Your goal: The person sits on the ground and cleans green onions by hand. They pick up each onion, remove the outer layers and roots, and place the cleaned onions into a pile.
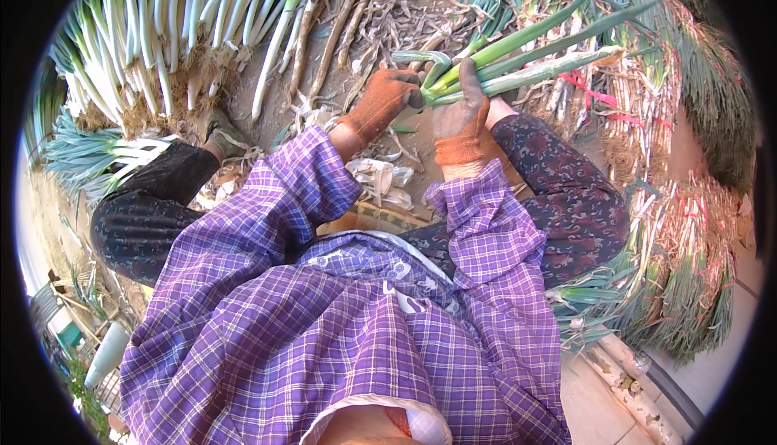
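Note:
My left hand (380, 103), in an orange work glove, has its fingers closed at the fork of a green onion (518, 44), by a bent pale-green leaf. My right hand (461, 113), in an orange glove with a greyish palm, is wrapped round the same onion just right of it, thumb up along the stalk. The onion's long leaves fan out to the upper right; its lower end is hidden behind my hands. Dry peeled scraps (380, 178) lie on the ground below my hands.
Peeled onions with roots (162, 40) are piled at upper left, more leafy onions (89, 153) by my left leg. Red-tied bundles (672, 259) line the right side. Dry leaves (405, 8) litter the dirt ahead. A pale pipe (635, 380) lies at lower right.

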Demonstrator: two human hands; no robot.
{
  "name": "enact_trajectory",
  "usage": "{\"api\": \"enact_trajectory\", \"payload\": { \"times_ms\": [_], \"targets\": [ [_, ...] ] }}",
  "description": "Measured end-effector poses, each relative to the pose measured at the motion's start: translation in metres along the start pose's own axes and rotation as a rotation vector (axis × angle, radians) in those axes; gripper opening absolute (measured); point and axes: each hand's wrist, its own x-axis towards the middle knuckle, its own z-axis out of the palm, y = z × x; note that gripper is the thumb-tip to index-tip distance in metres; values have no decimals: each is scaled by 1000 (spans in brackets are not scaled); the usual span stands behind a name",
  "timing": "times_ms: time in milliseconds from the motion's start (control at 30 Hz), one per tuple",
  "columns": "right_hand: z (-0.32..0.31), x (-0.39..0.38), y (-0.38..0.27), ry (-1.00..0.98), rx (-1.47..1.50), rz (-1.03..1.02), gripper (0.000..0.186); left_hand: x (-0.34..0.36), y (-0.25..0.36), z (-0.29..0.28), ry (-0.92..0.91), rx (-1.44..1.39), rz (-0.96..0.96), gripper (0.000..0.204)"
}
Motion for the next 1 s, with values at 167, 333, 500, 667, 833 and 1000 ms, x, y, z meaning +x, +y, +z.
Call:
{"api": "enact_trajectory", "payload": {
  "times_ms": [167,333,500,667,833,1000],
  "targets": [
    [5,-10,-8,52,54,49,39,-23,10,7,22,164,-538,27],
    [-4,4,10,76,118,-56,34,-36,19,-13,87,-273,-408,53],
    [5,9,16,173,169,-68,26,-24,44,3,39,866,89,34],
    [-8,34,6,77,242,57,24,-3,41,-16,-255,1066,360,12],
    [25,59,-45,167,140,-65,33,-41,40,-52,-436,1110,432,9],
    [-35,130,-108,179,159,-23,38,-178,-62,-111,-865,1371,-306,12]
  ]
}}
